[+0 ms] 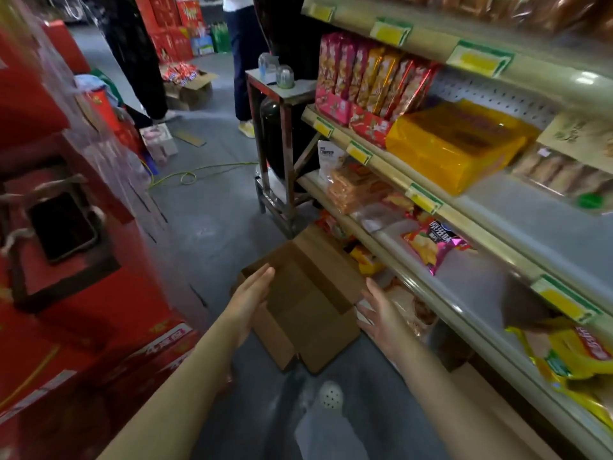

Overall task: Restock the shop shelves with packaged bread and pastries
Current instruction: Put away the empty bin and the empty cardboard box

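Low over the grey floor, both hands are reaching toward an open cardboard box (308, 293) standing just beside the shop shelves (514, 207). The left hand (253, 290) is hovering at the box's left rim with fingers straight and together, gripping nothing; whether it is touching the cardboard I cannot tell. The right hand (381, 315) is spreading relaxed, open fingers by the box's right side, also holding nothing. Wrapped bread (409, 307) is lying on the bottom shelf just behind that hand. Higher up, an orange-wrapped pack (454, 147) and a clear tray of pastries (557, 175) are sitting side by side, and a pink crisp bag (431, 245) is lying on the shelf below them.
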`<state>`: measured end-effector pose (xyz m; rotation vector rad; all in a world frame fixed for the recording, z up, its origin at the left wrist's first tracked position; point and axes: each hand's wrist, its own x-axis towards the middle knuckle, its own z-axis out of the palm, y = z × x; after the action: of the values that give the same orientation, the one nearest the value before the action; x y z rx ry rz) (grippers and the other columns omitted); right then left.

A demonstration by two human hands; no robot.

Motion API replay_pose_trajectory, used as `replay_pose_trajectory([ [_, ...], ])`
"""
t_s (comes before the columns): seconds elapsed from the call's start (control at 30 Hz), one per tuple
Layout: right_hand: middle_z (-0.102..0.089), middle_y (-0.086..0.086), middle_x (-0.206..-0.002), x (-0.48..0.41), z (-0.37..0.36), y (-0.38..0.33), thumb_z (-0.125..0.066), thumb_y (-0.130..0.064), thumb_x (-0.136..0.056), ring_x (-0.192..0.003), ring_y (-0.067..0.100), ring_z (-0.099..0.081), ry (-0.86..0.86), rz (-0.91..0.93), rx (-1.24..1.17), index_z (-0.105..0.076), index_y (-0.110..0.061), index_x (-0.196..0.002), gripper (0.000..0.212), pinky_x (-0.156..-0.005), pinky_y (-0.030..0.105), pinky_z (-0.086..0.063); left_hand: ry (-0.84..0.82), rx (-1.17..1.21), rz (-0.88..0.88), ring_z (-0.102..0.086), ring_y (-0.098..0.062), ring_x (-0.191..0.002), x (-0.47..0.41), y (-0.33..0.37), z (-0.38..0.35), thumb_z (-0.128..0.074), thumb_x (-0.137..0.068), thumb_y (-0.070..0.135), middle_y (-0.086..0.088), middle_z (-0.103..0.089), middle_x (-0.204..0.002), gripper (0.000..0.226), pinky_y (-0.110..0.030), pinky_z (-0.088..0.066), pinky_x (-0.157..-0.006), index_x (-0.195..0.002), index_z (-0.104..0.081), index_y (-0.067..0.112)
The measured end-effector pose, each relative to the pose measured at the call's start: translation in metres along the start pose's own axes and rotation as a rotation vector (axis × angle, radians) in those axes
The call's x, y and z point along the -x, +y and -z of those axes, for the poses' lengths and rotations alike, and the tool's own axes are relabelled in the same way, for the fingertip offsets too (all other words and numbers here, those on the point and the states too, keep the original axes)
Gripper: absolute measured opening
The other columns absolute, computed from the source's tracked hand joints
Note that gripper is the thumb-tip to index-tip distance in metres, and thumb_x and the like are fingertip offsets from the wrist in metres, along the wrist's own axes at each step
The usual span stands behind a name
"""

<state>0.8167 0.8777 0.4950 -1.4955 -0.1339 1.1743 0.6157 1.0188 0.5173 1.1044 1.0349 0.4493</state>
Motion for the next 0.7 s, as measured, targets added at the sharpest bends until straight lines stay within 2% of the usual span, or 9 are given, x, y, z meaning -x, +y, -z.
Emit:
replay_pose_trajectory([
  [0.13,-0.03,-0.004,-0.159,-0.072,-0.01,-0.003,-0.049,-0.052,-0.098,-0.143,0.025,-0.034,0.04,-0.085,-0.01,-0.025,-0.032,-0.155,0.065,-0.109,0.042,-0.035,0.05,0.018,0.074,-0.038,-0.017,-0.141,-0.07,0.002,0.006,-0.055,-0.09,0.054,0.003,-0.043,-0.152,0.068,-0.038,-0.026,-0.12,-0.15,-0.04,0.025],
  [0.23,-0.03,-0.003,-0.159,-0.123,-0.021,0.003,-0.051,-0.05,-0.098,-0.145,0.023,-0.031,0.08,-0.145,-0.022,-0.021,-0.03,-0.156,0.069,-0.111,0.043,-0.033,0.087,-0.009,0.124,-0.042,-0.016,-0.139,-0.12,-0.007,0.018,-0.067,-0.071,0.07,0.007,-0.047,-0.149,0.086,-0.042,-0.029,-0.119,-0.145,-0.048,0.032],
  [0.27,-0.031,-0.002,-0.158,-0.137,-0.023,0.006,-0.051,-0.049,-0.098,-0.144,0.023,-0.031,0.095,-0.165,-0.019,-0.021,-0.03,-0.156,0.068,-0.11,0.042,-0.033,0.097,-0.028,0.142,-0.042,-0.016,-0.138,-0.134,-0.011,0.022,-0.069,-0.069,0.073,0.009,-0.048,-0.148,0.085,-0.043,-0.03,-0.119,-0.143,-0.05,0.035],
  [0.3,-0.032,-0.003,-0.158,-0.151,-0.026,0.01,-0.051,-0.048,-0.099,-0.144,0.023,-0.032,0.11,-0.181,-0.013,-0.022,-0.031,-0.156,0.066,-0.109,0.042,-0.034,0.104,-0.044,0.159,-0.042,-0.015,-0.138,-0.146,-0.015,0.025,-0.068,-0.074,0.071,0.01,-0.047,-0.149,0.078,-0.042,-0.029,-0.119,-0.142,-0.05,0.036],
  [0.4,-0.033,-0.004,-0.157,-0.183,-0.032,0.021,-0.048,-0.048,-0.1,-0.143,0.022,-0.033,0.133,-0.227,0.015,-0.026,-0.033,-0.155,0.062,-0.105,0.04,-0.035,0.165,-0.098,0.201,-0.039,-0.014,-0.138,-0.174,-0.027,0.04,-0.058,-0.095,0.045,0.009,-0.044,-0.149,0.057,-0.037,-0.028,-0.117,-0.148,-0.043,0.029],
  [0.57,-0.033,-0.005,-0.157,-0.229,-0.039,0.042,-0.048,-0.047,-0.1,-0.143,0.022,-0.033,0.197,-0.292,-0.004,-0.027,-0.032,-0.155,0.06,-0.11,0.043,-0.033,0.236,-0.188,0.321,-0.037,-0.02,-0.141,-0.226,-0.052,0.071,-0.057,-0.096,0.043,0.004,-0.04,-0.154,0.057,-0.042,-0.029,-0.115,-0.149,-0.04,0.029],
  [0.7,-0.035,-0.005,-0.156,-0.256,-0.049,0.064,-0.042,-0.045,-0.103,-0.141,0.024,-0.035,0.255,-0.32,0.006,-0.026,-0.036,-0.154,0.055,-0.104,0.044,-0.033,0.245,-0.258,0.389,-0.035,-0.024,-0.143,-0.261,-0.071,0.091,-0.056,-0.098,0.038,-0.001,-0.036,-0.157,0.06,-0.044,-0.029,-0.115,-0.152,-0.035,0.023],
])
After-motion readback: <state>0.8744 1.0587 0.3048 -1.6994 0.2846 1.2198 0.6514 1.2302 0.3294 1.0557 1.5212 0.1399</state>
